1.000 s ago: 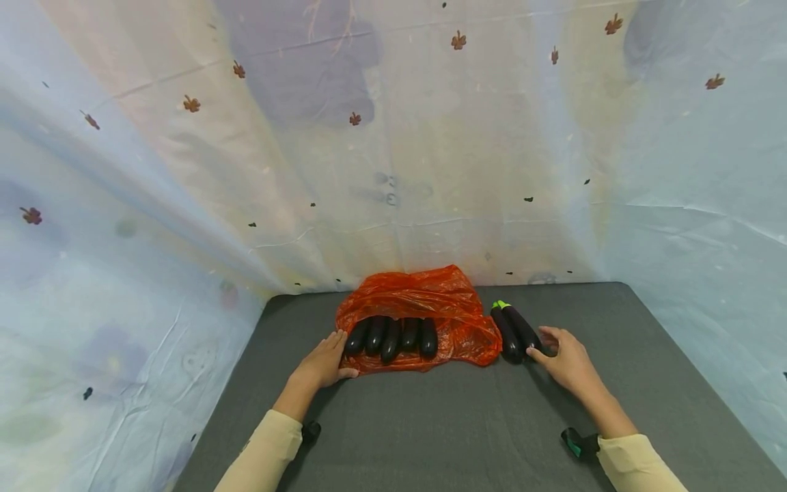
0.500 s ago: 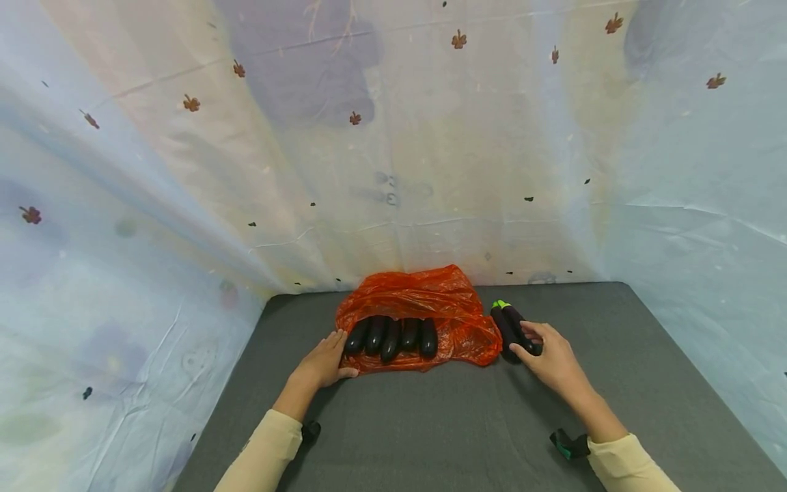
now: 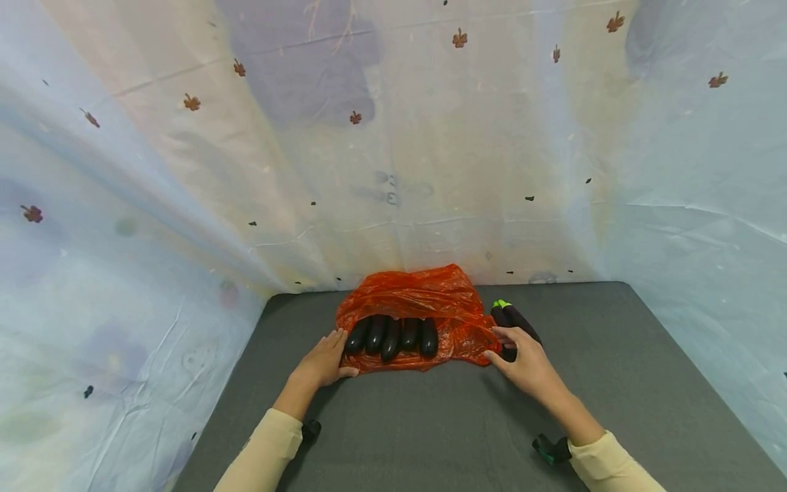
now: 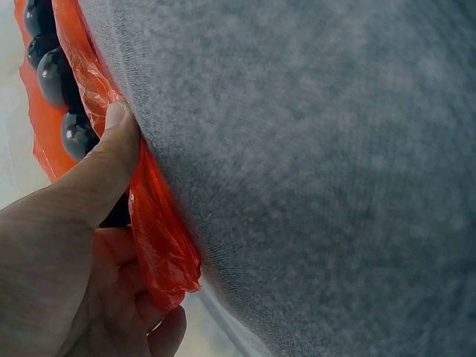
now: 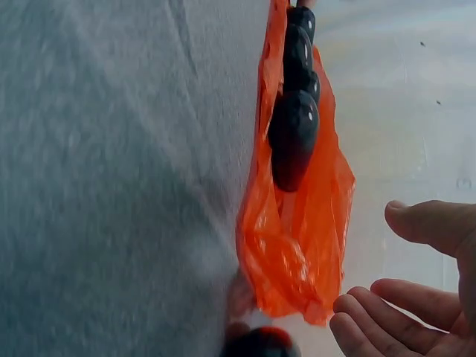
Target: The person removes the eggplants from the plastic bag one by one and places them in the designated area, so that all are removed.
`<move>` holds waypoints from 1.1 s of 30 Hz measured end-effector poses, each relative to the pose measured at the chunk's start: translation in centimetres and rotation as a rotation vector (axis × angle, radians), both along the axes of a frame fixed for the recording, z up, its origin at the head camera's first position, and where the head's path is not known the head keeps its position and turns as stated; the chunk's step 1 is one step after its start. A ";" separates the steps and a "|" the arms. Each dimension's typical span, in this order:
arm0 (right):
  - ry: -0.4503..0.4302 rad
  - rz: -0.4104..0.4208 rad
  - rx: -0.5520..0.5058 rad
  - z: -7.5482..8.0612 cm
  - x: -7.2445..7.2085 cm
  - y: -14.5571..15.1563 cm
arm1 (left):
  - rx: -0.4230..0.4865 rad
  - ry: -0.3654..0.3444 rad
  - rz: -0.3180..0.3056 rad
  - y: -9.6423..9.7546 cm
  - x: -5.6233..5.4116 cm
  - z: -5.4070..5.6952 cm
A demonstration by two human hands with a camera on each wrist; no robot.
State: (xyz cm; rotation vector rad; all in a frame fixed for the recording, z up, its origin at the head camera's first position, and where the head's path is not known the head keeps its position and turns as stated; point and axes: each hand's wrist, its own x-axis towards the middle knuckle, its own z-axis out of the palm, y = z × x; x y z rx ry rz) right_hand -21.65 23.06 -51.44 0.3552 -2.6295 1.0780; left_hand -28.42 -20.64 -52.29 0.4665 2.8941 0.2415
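Note:
An orange-red plastic bag (image 3: 412, 294) lies with its mouth facing the person. Several dark eggplants (image 3: 391, 340) sit side by side inside it, blunt ends outward. My left hand (image 3: 322, 360) holds the bag's left edge; in the left wrist view its thumb (image 4: 115, 141) lies over the front lip, with the fingers behind the plastic. At the bag's right edge is my right hand (image 3: 522, 359), thumb and fingers spread apart in the right wrist view. Two loose eggplants (image 3: 519, 321) with green stem ends lie just beyond it, partly hidden by the hand.
Everything rests on a grey cloth-covered table (image 3: 424, 424). A patterned curtain (image 3: 430, 137) hangs along its back edge and both sides. Each wrist carries a dark strap-on device, the right one (image 3: 551, 449) low over the table.
My right hand has moved left from the outer loose eggplant, across the pair, to the bag's right edge. The left hand, bag and eggplants have stayed in place.

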 end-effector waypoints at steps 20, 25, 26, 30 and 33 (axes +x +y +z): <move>-0.078 0.076 -0.001 -1.0 -1.2 -4.1 | -0.002 -0.005 -0.017 -0.1 -0.1 -0.1; -0.115 0.086 -0.019 -1.2 -1.5 -5.3 | 0.005 -0.002 -0.021 -0.1 0.0 -0.1; -0.124 0.085 -0.022 -1.3 -1.6 -5.6 | 0.006 -0.001 -0.022 -0.1 0.0 -0.1; -0.134 0.082 -0.037 -1.5 -1.8 -6.4 | 0.002 -0.001 -0.024 -0.1 0.0 -0.1; -0.142 0.082 -0.043 -1.5 -2.0 -7.1 | 0.004 -0.007 -0.019 0.0 0.1 0.0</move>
